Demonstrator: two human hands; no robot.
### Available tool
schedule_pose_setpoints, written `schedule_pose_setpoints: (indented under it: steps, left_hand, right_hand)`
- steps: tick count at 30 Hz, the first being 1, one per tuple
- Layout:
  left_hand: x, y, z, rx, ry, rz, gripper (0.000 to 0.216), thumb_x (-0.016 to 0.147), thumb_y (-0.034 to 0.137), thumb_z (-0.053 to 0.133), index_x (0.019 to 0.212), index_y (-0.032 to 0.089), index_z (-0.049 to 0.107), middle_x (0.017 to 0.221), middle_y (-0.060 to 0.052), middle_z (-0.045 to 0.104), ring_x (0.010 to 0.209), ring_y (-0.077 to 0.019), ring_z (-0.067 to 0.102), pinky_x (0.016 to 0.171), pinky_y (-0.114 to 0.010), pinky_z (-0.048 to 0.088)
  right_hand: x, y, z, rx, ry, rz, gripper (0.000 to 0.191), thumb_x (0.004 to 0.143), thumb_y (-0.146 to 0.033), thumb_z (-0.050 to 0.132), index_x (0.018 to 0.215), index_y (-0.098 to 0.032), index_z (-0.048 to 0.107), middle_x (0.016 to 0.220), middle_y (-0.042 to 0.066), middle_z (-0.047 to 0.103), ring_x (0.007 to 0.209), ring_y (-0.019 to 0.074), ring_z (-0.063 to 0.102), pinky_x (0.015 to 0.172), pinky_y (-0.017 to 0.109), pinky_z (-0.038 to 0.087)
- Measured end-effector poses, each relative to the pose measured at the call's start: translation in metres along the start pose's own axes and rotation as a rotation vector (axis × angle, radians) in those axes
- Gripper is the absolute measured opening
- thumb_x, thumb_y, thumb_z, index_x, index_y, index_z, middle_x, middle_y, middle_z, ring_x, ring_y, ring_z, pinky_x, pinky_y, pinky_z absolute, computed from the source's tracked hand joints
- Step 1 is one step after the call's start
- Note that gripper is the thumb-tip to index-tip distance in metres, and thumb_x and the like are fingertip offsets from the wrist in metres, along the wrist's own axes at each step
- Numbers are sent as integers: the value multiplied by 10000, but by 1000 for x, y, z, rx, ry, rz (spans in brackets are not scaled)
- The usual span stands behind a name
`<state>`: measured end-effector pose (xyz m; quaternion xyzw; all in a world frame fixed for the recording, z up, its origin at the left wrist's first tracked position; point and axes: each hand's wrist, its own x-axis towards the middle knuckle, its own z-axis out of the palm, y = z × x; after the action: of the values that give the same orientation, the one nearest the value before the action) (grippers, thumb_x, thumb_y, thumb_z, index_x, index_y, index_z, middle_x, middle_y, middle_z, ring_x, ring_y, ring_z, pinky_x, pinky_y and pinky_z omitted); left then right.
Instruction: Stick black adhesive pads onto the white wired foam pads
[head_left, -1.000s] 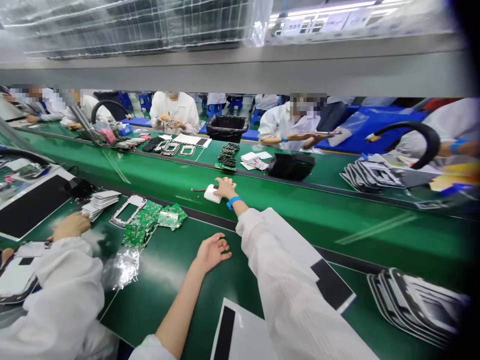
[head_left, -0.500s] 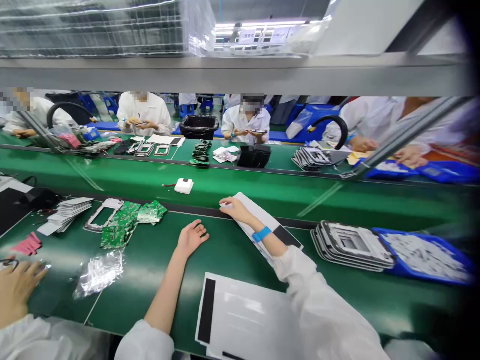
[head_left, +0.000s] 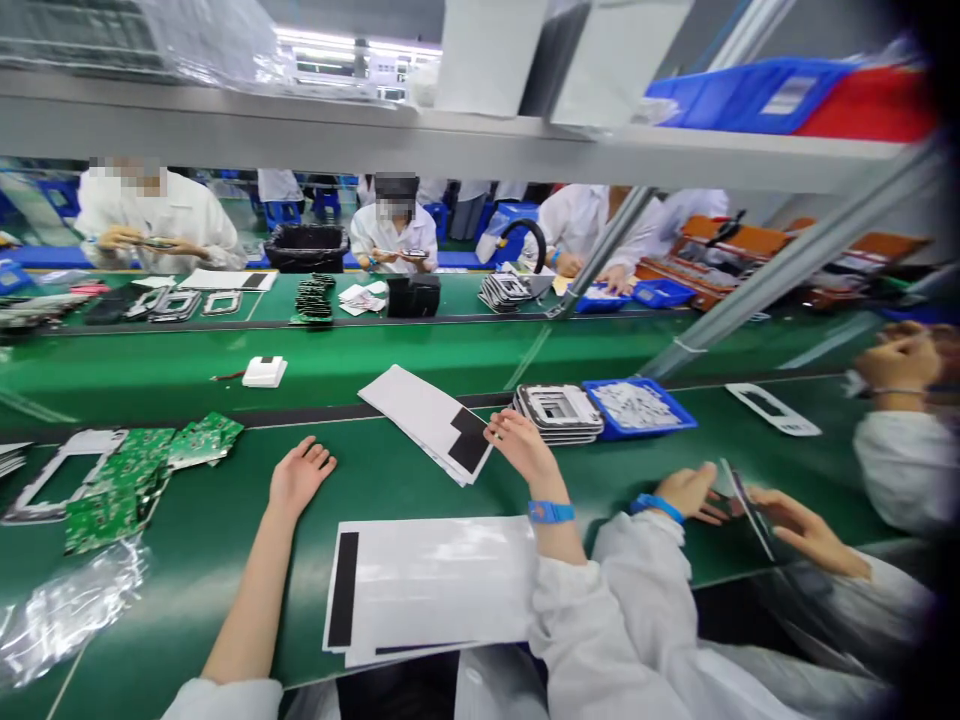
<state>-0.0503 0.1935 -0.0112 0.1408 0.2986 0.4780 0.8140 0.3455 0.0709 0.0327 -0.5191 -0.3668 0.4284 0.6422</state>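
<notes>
The right hand [head_left: 523,448], wearing a blue wristband, lies with loosely spread fingers, holding nothing; its fingertips touch the black end of a fanned stack of white sheets with a black band [head_left: 435,420] that stretches away to the far left of the hand. Just beyond the hand on its right sits a stack of grey rectangular frames [head_left: 559,410], and beside that a shallow blue plastic tray of small white parts [head_left: 637,405]. Below the wrist, a large white sheet with a black strip along one edge [head_left: 427,585] lies flat on the green counter [head_left: 375,480].

The left hand [head_left: 298,476] rests on the counter with its fingers open and empty, well apart from the right hand. To its left lies a heap of green circuit boards [head_left: 142,465], then a white rectangular frame [head_left: 56,480]; nearer the wearer, crumpled clear plastic wrap [head_left: 67,605]. Beyond it, on the green belt, sits a small white box with a wire [head_left: 264,371].

To the right of the right hand, another person's hands [head_left: 750,505] hold a thin dark panel.
</notes>
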Motion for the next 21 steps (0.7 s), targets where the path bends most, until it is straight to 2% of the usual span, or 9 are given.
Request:
schedule_pose_setpoints:
  steps: [4,8,13,21]
  left_hand:
    - [-1,1,2,27,19,15,92,800,151,563,871,153,622,732,-27,620,721,-162,597,789,-388,510]
    - [-1,1,4,55,55,31,135,771,117,534,869,154,620,736,-32,617,714,-161,595,795,-390,511]
    - [-1,-1,7,89,112,46,151,769,94,511,850,146,628,721,-36,604,702,-160,590,789,-377,519]
    - [-3,-5,10,114,149,64,176,779,78,476,829,142,632,725,-36,568,703,-150,568,786,-356,523]
  right_hand:
    - [-15,23,-15,84,96,29,219,818,-430,645,932,-243,647,956,45,672,891,211,647,837,439,521]
    - [-10,43,-11,155,148,87,296,936,-395,557,1101,-154,605,1056,66,644,889,183,636,785,383,540]
    - [0,58,-2,251,175,159,289,942,-350,565,1159,-161,589,1123,76,625,910,185,635,773,375,553]
    - [-5,58,-18,446,237,179,276,944,-343,564,1150,-161,591,1102,72,629,877,172,638,741,351,559]
